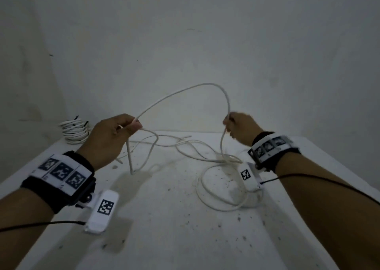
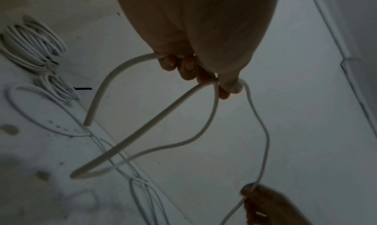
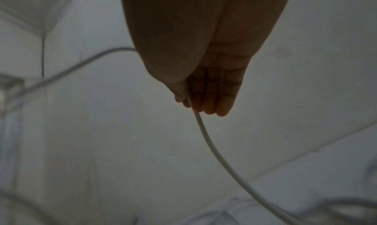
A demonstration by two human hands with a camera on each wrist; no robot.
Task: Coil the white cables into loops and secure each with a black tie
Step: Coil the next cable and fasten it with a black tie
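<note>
Left hand (image 1: pixel 112 138) grips white cable (image 1: pixel 185 90) with one loop; right hand (image 1: pixel 239 128) pinches it, above table (image 1: pixel 164 228).

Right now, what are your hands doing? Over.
Left hand grips first loop of white cable. Right hand pinches it further along. Loose cable tangled on table.

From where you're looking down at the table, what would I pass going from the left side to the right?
Bundle of coiled white cables → left hand pinching a small loop → arch of white cable rising between the hands → right hand gripping the same cable. Loose cable lies on the table beneath.
</note>
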